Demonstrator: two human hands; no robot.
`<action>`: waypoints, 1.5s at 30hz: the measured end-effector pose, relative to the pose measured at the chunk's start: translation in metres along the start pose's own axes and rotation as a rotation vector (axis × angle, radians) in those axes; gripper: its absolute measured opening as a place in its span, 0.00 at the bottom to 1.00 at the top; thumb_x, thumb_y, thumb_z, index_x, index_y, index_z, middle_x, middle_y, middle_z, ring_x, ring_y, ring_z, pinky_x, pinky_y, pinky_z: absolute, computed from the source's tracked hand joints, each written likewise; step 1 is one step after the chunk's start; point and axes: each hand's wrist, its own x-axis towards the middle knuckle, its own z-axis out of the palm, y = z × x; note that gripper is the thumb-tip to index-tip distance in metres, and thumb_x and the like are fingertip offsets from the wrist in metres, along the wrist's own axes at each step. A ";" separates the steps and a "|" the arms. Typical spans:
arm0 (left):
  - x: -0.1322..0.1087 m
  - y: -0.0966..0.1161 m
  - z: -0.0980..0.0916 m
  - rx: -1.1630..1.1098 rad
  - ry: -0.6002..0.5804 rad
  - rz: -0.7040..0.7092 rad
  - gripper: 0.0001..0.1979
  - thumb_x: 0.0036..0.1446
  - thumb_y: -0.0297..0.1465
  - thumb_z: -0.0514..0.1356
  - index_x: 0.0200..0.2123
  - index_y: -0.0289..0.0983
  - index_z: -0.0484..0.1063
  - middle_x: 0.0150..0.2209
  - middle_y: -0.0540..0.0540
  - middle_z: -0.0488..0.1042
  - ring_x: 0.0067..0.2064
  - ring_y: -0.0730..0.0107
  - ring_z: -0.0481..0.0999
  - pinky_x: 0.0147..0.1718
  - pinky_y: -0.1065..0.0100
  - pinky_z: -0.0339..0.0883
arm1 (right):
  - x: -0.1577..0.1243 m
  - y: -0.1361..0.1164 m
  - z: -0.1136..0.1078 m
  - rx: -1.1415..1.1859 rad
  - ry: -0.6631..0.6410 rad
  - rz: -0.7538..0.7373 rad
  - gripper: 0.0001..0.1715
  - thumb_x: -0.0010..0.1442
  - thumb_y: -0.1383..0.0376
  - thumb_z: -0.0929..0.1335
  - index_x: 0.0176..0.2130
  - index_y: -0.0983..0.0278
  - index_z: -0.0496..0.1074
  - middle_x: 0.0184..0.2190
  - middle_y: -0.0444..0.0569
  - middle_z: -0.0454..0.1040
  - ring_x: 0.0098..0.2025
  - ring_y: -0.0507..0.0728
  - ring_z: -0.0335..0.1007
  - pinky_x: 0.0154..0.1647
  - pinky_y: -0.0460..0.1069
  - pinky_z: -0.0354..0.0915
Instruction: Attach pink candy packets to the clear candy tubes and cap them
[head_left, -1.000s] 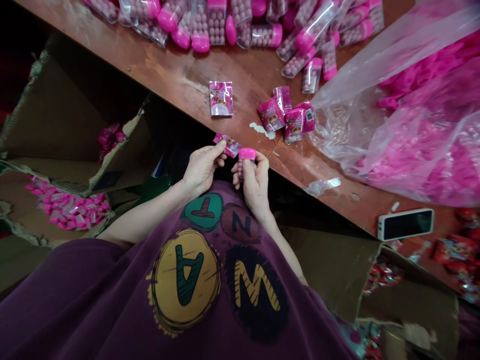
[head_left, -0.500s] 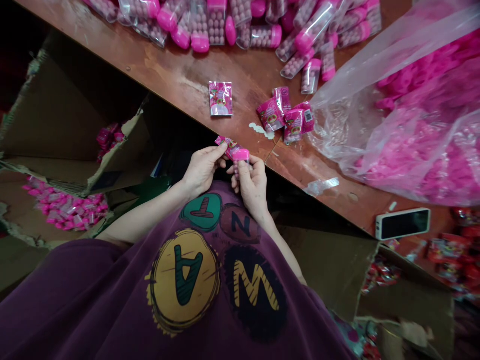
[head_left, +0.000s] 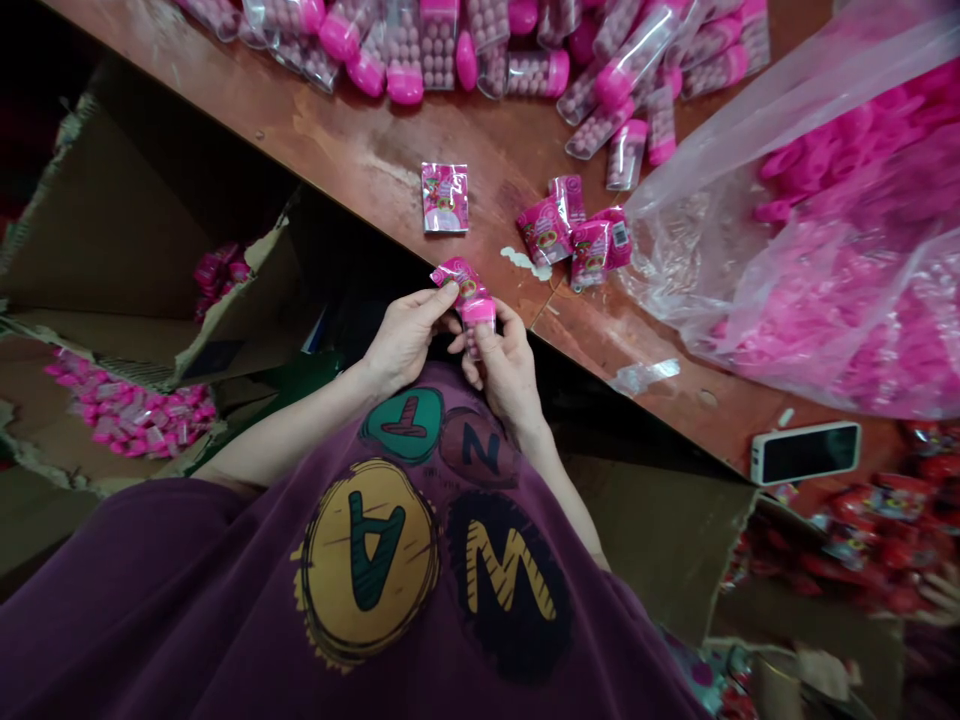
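Note:
A small pink packet (head_left: pixel 460 278) is pinched between the thumb and fingers of my left hand (head_left: pixel 411 335). My right hand (head_left: pixel 510 365) grips a clear container with a pink cap (head_left: pixel 478 314); pale pink balls show inside it. The cap touches the packet's lower edge, and my fingers hide part of both. Just beyond my hands, one flat pink packet (head_left: pixel 445 198) lies on the reddish-brown table (head_left: pixel 352 150). Several fuller pink packets (head_left: pixel 545 232) lie together to its right.
Many filled, pink-capped containers (head_left: pixel 439 50) lie along the far side. A plastic bag of pink pieces (head_left: pixel 840 260), a phone (head_left: pixel 806 452) and red packets (head_left: pixel 892 500) are right. Cardboard boxes (head_left: pixel 135 220) stand left and lower right. Another person's hand (head_left: pixel 941 595) shows at the right edge.
The packet in my left hand now shows more of its printed face, and the capped container has tilted more upright beneath it. Red packets at the right have shifted, and another person's hand has appeared there.

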 end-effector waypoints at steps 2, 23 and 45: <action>-0.002 0.001 0.002 -0.003 0.009 -0.008 0.17 0.59 0.40 0.74 0.27 0.34 0.78 0.24 0.49 0.75 0.25 0.77 0.73 0.29 0.72 0.67 | -0.001 0.003 0.002 -0.062 0.036 -0.055 0.37 0.63 0.47 0.76 0.60 0.55 0.58 0.29 0.36 0.77 0.18 0.45 0.59 0.16 0.43 0.52; 0.000 0.007 -0.002 -0.030 -0.232 -0.130 0.17 0.52 0.38 0.78 0.30 0.31 0.81 0.29 0.45 0.79 0.29 0.73 0.77 0.31 0.70 0.71 | -0.013 0.006 -0.011 -0.349 -0.060 -0.193 0.36 0.71 0.49 0.70 0.69 0.52 0.54 0.34 0.41 0.76 0.29 0.52 0.68 0.29 0.48 0.65; -0.003 -0.011 0.001 0.109 -0.410 -0.246 0.25 0.50 0.50 0.77 0.33 0.33 0.78 0.18 0.53 0.69 0.20 0.69 0.76 0.23 0.69 0.73 | 0.013 0.024 -0.017 0.057 -0.102 -0.092 0.43 0.58 0.40 0.76 0.62 0.51 0.58 0.23 0.30 0.70 0.14 0.48 0.59 0.16 0.45 0.61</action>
